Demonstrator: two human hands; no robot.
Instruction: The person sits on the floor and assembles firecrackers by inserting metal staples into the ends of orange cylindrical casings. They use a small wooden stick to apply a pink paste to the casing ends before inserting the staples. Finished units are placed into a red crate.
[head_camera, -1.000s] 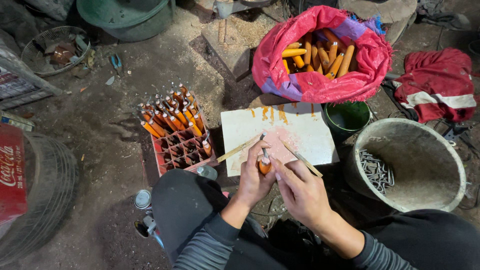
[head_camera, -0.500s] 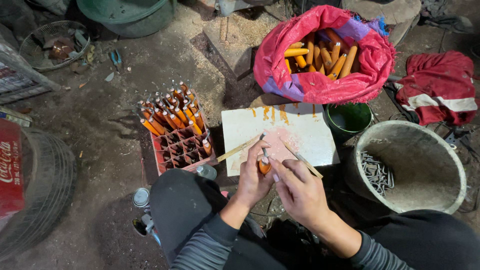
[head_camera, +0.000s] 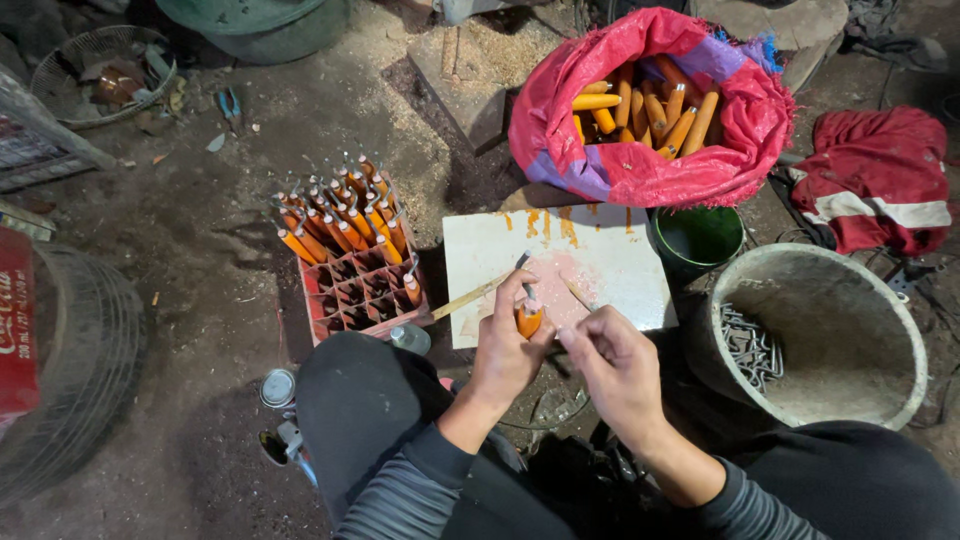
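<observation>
**Both hands met over an orange handle at the white board**

The left hand (head_camera: 510, 345) was closed around a short orange wooden handle (head_camera: 528, 321), gripped upright with a grey metal shank (head_camera: 526, 290) rising from its top, so the long axis ran up and away from the person. The right hand (head_camera: 612, 362) sat just beside it, to its right, fingers pinched narrow on a thin pale stick (head_camera: 577, 294) that slanted up and left toward the shank. A second pale stick (head_camera: 470, 297) lay left of the left hand on the paint-smeared white board (head_camera: 620, 260). Farther left stood a red plastic crate (head_camera: 355, 290) of finished handles; beyond both hands sat a red woven sack (head_camera: 640, 170) of plain orange handles, and to the right a grey bucket (head_camera: 850, 300) holding metal pieces.
</observation>
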